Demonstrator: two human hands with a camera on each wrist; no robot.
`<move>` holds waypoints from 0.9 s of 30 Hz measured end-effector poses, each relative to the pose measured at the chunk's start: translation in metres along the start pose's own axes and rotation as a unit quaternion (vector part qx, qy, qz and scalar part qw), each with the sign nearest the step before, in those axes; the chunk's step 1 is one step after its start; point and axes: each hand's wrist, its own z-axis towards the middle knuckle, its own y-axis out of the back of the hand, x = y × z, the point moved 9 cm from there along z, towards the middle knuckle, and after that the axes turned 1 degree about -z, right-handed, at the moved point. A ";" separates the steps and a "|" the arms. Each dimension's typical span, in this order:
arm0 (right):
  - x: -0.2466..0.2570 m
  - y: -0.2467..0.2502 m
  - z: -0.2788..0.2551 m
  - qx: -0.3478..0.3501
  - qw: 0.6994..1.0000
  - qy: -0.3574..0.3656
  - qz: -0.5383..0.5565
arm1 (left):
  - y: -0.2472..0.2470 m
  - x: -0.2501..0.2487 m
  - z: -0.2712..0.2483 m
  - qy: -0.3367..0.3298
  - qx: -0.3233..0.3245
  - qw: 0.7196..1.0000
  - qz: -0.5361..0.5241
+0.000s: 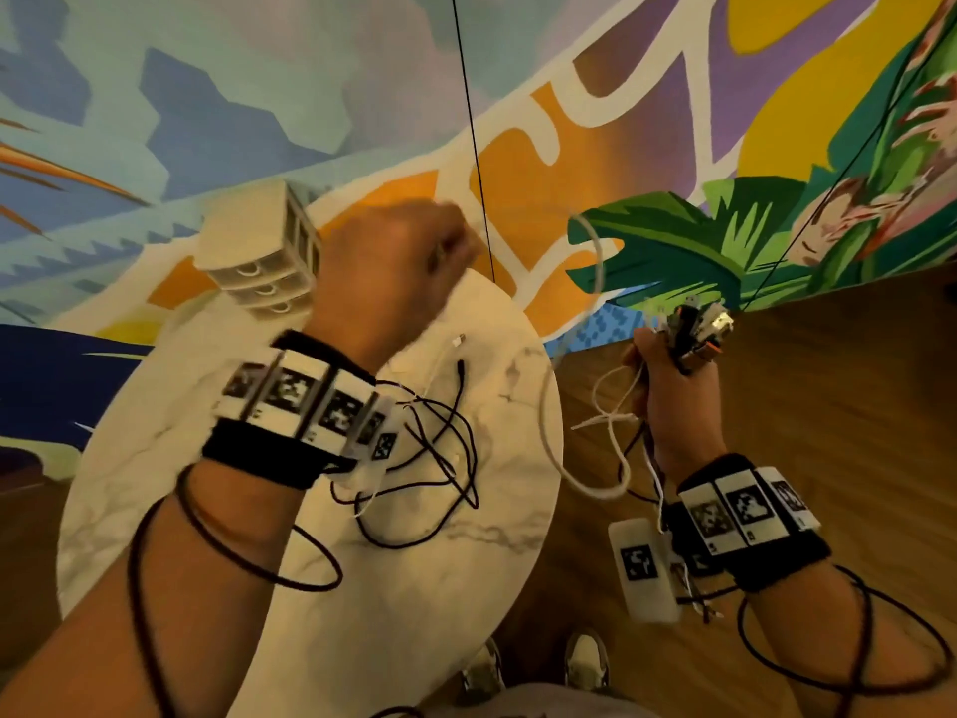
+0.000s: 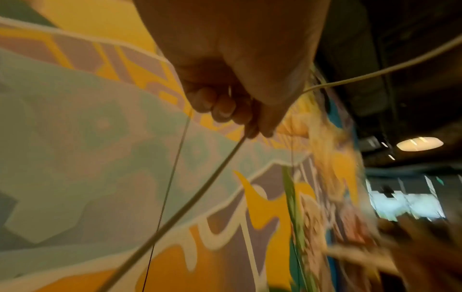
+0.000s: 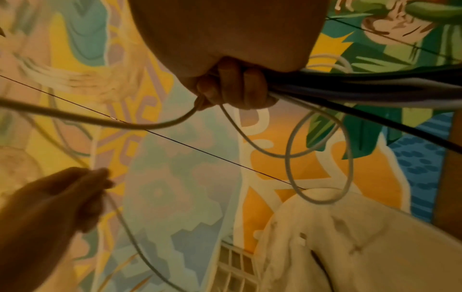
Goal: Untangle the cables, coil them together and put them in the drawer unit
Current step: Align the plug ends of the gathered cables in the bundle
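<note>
L hand [image 1: 393,272] pinches the white cable [image 1: 595,261] to pull it free. R hand [image 1: 673,396] holds the cable bunch [image 3: 350,87] tight so it stays together.

hands [image 1: 393,272]: 2 | drawer unit [image 1: 264,256]: 1 | table [image 1: 362,614]: 1 | wristbands [image 1: 300,412]: 2 | shoes [image 1: 585,660]: 2

Round white marble-look tabletop [image 1: 331,640] fills centre to 7 o'clock in head view. Wood-grain floor [image 1: 828,386] from 3 to 5 o'clock. Painted mural wall [image 1: 207,95] across 9 through 2 o'clock: pale blue, orange, purple, yellow, green leaves. Left wrist view: dark ceiling [image 2: 400,59] at 1 o'clock, lit oval ceiling lamp [image 2: 419,143] at 3 o'clock, bright window [image 2: 405,205] below it, blurred.
</note>
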 end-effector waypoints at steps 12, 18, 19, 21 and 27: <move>-0.018 -0.048 -0.038 0.295 0.948 -0.115 -0.037 | -0.143 -0.067 -0.065 -0.230 0.338 0.886 0.219; -0.011 -0.032 -0.024 0.227 0.968 -0.073 -0.077 | -0.138 -0.013 -0.063 -0.064 0.285 0.950 0.113; -0.009 -0.023 -0.019 0.197 0.975 -0.075 -0.063 | -0.140 0.017 -0.075 -0.013 0.284 0.953 0.101; -0.008 -0.007 -0.008 0.153 0.984 -0.083 -0.029 | -0.150 0.083 -0.111 0.116 0.316 0.938 0.077; -0.024 -0.005 -0.001 0.140 0.985 -0.076 -0.060 | -0.113 0.145 -0.122 0.264 0.122 0.956 -0.036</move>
